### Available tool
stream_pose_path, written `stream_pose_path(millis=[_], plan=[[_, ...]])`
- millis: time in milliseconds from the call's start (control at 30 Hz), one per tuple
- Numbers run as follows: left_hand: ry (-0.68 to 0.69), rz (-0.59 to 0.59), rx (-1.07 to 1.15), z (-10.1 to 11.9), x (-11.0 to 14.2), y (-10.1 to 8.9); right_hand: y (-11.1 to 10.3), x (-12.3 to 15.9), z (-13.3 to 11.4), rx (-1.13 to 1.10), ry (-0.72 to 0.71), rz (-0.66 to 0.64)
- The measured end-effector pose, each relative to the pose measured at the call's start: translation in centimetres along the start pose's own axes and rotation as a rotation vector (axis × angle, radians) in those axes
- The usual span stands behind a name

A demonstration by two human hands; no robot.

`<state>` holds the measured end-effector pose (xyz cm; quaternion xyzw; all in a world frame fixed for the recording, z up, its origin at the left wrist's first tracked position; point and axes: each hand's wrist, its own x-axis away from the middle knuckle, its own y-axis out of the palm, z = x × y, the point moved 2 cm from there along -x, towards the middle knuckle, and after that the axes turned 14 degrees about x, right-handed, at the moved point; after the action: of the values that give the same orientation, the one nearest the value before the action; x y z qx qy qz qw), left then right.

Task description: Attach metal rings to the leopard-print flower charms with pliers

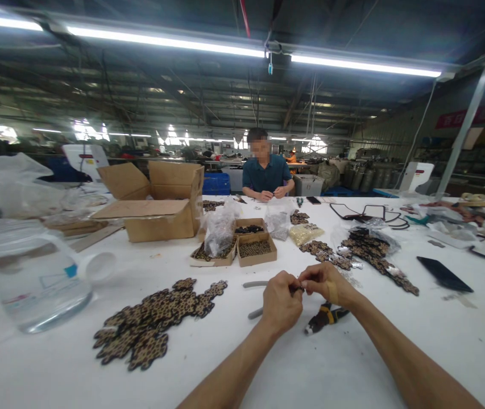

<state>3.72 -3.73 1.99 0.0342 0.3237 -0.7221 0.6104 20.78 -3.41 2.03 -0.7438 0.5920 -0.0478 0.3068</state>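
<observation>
My left hand [281, 304] and my right hand [325, 284] meet above the white table [242, 363], fingers pinched together on a small dark piece [297, 289] between them. Pliers with dark handles [322, 318] lie on the table just below my right hand. A heap of leopard-print cut pieces [157, 321] lies to the left of my hands. More leopard-print pieces [365, 255] are spread to the right and beyond.
Small open cardboard trays [256, 249] with tiny parts and plastic bags stand ahead. A big open carton [157, 204] sits at the left back, a clear plastic jug [33, 272] at the left. A phone [444, 274] lies right. Another person [266, 173] works across the table.
</observation>
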Motion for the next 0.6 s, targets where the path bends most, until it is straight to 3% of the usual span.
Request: stream_pose_path(millis=[233, 600], plan=[[0.049, -0.025, -0.045, 0.7, 0.2, -0.1, 0.0, 0.0, -0.1, 0.025, 0.087, 0.003], [-0.166, -0.133, 0.156, -1.2, -0.9, 0.2, -0.1, 0.3, 0.3, -0.125, 0.104, -0.075]])
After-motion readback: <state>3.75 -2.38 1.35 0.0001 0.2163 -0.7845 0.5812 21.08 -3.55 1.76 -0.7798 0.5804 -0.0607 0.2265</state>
